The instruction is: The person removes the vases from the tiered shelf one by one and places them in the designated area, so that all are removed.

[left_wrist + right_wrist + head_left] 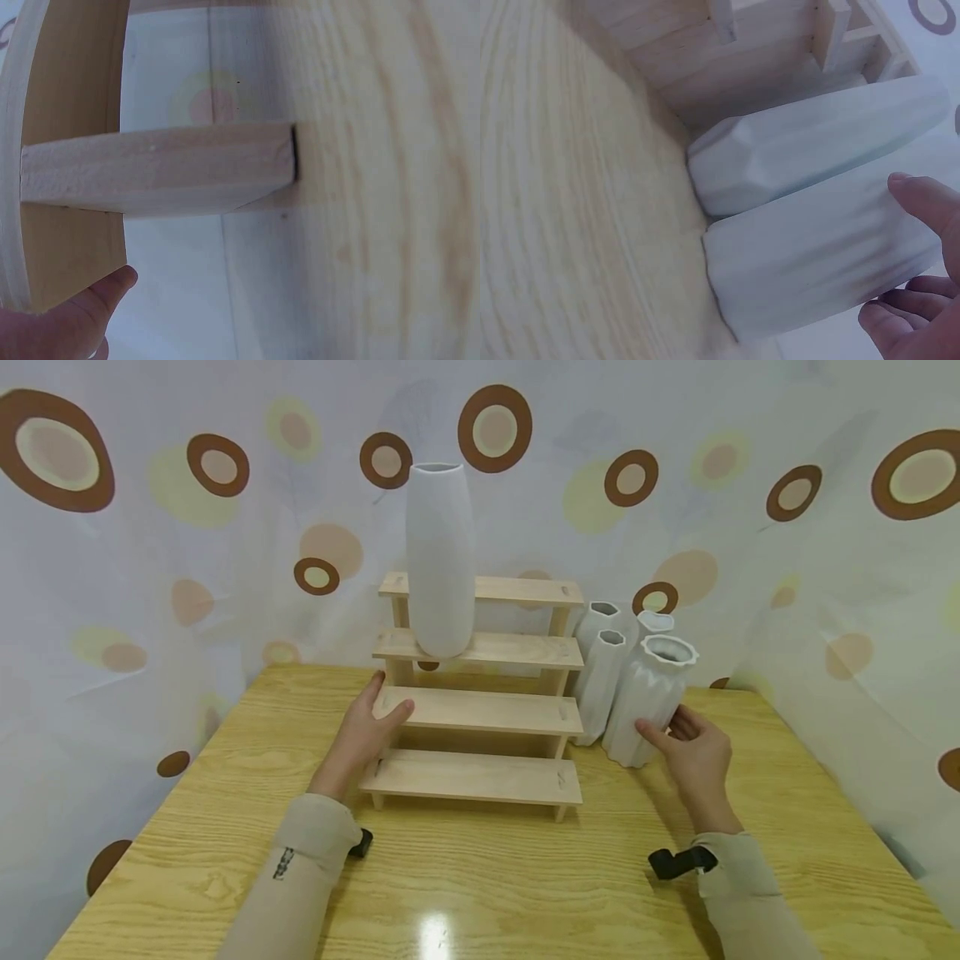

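Note:
A four-tier wooden stepped shelf point(480, 710) stands on the table, and a tall white vase point(442, 560) rises upright on one of its upper tiers. My left hand point(366, 731) grips the shelf's left end, thumb over the second tier from the bottom; in the left wrist view the fingers partly hide behind a board point(75, 150). At the shelf's right side my right hand point(696, 752) holds a fluted white vase point(648, 702), thumb in front and fingers round its right side. Beside it leans a slimmer faceted vase point(602, 685), clearly seen in the right wrist view.
Two more white vases, one wide-mouthed point(596, 617) and one with a wavy rim point(656, 622), stand behind the front pair. A patterned cloth point(225, 543) hangs behind and beside the wood-grain table point(480, 877).

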`<state>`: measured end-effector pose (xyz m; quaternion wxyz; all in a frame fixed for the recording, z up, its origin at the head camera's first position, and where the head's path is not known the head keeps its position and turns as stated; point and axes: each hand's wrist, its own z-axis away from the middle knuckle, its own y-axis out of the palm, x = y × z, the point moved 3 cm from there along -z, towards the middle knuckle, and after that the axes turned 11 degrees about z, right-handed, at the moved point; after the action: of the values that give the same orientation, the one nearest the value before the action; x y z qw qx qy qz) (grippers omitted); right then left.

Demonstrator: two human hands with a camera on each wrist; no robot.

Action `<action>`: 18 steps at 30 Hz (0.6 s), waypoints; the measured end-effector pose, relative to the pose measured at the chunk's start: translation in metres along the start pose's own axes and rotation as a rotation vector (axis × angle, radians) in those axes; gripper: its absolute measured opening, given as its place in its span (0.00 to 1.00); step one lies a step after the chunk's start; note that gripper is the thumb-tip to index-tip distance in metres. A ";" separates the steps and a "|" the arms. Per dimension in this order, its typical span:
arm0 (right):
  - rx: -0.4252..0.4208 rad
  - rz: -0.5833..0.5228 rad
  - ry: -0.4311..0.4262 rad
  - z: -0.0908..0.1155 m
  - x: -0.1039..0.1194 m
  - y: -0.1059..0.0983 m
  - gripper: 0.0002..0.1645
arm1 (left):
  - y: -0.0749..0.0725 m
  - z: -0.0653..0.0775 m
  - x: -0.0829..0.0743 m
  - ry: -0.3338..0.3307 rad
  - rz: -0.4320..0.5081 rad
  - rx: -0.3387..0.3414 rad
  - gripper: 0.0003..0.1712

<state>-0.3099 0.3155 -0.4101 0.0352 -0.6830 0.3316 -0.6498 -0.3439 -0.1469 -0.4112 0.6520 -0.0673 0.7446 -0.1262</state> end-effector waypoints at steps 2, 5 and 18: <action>0.014 -0.004 0.010 0.000 0.003 -0.002 0.51 | 0.000 0.000 0.000 -0.011 0.010 -0.001 0.53; 0.039 0.009 0.021 -0.001 0.006 -0.006 0.51 | 0.000 0.000 0.001 -0.018 0.015 0.000 0.54; 0.024 0.004 0.037 0.007 0.026 -0.022 0.51 | -0.001 0.002 -0.002 0.021 -0.008 0.003 0.53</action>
<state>-0.2958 0.3168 -0.3777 0.0387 -0.6696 0.3257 -0.6664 -0.3417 -0.1474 -0.4094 0.6438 -0.0681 0.7509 -0.1308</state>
